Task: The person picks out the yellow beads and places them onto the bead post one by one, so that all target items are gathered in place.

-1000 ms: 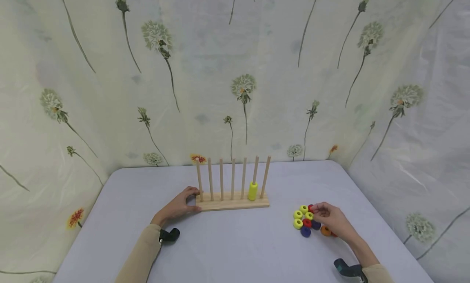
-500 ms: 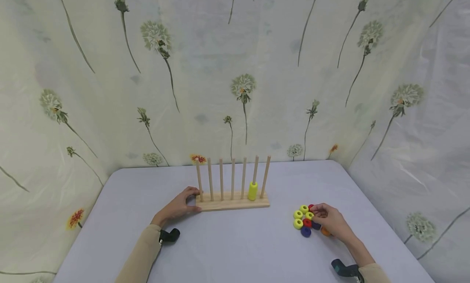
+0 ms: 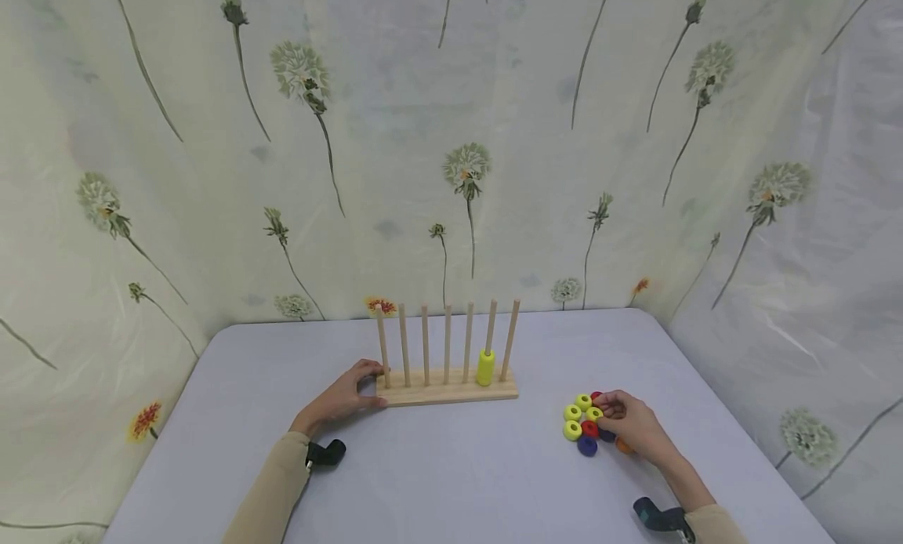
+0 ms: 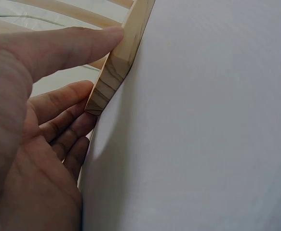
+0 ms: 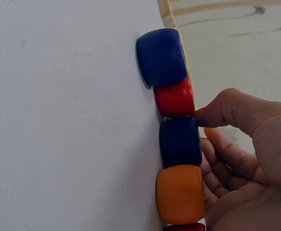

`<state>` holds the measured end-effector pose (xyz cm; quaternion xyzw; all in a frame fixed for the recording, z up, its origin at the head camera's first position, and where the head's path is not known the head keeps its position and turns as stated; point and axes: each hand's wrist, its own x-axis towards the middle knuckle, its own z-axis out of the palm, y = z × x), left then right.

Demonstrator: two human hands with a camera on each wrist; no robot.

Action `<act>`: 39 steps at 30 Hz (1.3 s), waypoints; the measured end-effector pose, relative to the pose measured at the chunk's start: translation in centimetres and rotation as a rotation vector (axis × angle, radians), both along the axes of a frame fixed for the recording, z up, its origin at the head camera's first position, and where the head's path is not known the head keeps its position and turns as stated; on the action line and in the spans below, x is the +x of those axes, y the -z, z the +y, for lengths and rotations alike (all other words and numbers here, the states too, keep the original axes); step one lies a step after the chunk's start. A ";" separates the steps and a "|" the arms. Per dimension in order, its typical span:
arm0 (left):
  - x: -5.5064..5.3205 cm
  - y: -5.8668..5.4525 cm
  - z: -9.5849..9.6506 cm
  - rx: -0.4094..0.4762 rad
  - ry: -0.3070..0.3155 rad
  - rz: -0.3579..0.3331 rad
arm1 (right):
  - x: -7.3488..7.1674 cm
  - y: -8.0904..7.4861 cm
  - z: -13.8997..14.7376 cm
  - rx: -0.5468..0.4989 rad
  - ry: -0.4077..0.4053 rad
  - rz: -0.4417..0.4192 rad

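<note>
A wooden peg rack (image 3: 444,391) with several upright pegs stands mid-table. One peg, second from the right, carries a stack of yellow beads (image 3: 486,368). My left hand (image 3: 343,393) grips the rack's left end, thumb in front and fingers behind. Off to the right, my right hand (image 3: 637,426) reaches into a group of loose beads, thumb and fingertips bent at a yellow bead (image 3: 595,413) and a red bead (image 3: 596,398). Whether it pinches one, I cannot tell. In the right wrist view, a dark blue bead (image 5: 180,141) and an orange bead (image 5: 180,194) stand before the fingers.
More yellow beads (image 3: 572,430) lie at the group's left side, with a blue bead (image 3: 587,446) in front. The white table (image 3: 451,481) backs onto a curtain (image 3: 395,136) printed with dandelions. A black wrist device (image 3: 327,453) is strapped to the left arm.
My right hand and forearm have shifted slightly to the left over the beads, covering more of the orange one. My left hand and the rack stay put.
</note>
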<state>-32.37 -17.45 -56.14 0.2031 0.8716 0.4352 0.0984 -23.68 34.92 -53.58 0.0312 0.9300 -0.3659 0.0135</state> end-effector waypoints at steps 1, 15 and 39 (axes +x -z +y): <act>0.0 0.0 0.0 0.000 -0.001 -0.002 | 0.0 0.0 0.0 0.002 -0.003 0.006; 0.2 -0.2 0.1 0.006 -0.015 0.007 | -0.1 0.3 -0.3 0.057 0.010 0.000; 0.4 -0.4 0.3 0.007 -0.020 -0.003 | -0.2 0.2 -0.3 0.066 0.023 0.000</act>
